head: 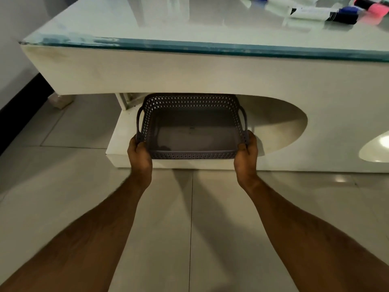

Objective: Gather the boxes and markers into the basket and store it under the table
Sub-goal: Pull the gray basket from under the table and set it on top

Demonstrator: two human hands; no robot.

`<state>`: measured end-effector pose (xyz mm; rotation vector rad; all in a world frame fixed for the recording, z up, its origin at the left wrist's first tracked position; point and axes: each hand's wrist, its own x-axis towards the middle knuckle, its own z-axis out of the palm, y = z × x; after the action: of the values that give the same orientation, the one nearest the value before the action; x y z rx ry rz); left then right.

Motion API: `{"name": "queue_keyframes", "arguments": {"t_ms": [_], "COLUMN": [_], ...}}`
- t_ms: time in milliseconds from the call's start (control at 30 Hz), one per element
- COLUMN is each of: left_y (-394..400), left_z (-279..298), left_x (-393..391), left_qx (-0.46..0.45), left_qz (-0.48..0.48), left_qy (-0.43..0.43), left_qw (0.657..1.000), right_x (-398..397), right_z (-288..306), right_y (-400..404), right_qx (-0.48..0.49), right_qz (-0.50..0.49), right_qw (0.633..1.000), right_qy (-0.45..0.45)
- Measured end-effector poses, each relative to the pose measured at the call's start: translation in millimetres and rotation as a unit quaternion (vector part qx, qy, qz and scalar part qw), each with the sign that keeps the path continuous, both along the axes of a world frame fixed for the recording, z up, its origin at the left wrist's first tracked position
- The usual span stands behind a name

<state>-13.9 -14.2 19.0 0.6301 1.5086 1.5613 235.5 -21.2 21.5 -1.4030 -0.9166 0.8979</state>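
A grey plastic basket [190, 125] with diamond-perforated walls and loop handles sits on the lower shelf [117, 142] of the glossy white, glass-topped bench [147, 68], its far side hidden beneath the top. The left hand [139, 152] grips its 7 o'clock corner, the right hand [246, 153] its 5 o'clock corner, fingers curled round the rim. Blurred markers [311, 12] lie on the glass at 1 o'clock, partly cut off.

home: tiled floor [63, 127], glass-topped coffee table [147, 68].
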Motion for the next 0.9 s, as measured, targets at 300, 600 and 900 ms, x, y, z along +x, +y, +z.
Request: {"name": "queue_keyframes", "arguments": {"t_ms": [300, 600, 900], "left_y": [-109, -204, -237], "left_z": [39, 125, 278], "left_x": [-5, -11, -13], "left_qx": [-0.043, -0.066, -0.05], "left_qz": [-0.008, -0.031, -0.021], "left_qy": [0.022, 0.053, 0.036], "left_qw": [0.999, 0.996, 0.998], "right_x": [-8, -8, -11], "right_z": [43, 127, 282], "right_y": [-107, -200, -231], "right_qx": [-0.077, -0.116, -0.08], "right_qz": [-0.017, -0.02, -0.02], "right_qw": [0.997, 0.993, 0.996], "right_qy": [0.006, -0.013, 0.019]}}
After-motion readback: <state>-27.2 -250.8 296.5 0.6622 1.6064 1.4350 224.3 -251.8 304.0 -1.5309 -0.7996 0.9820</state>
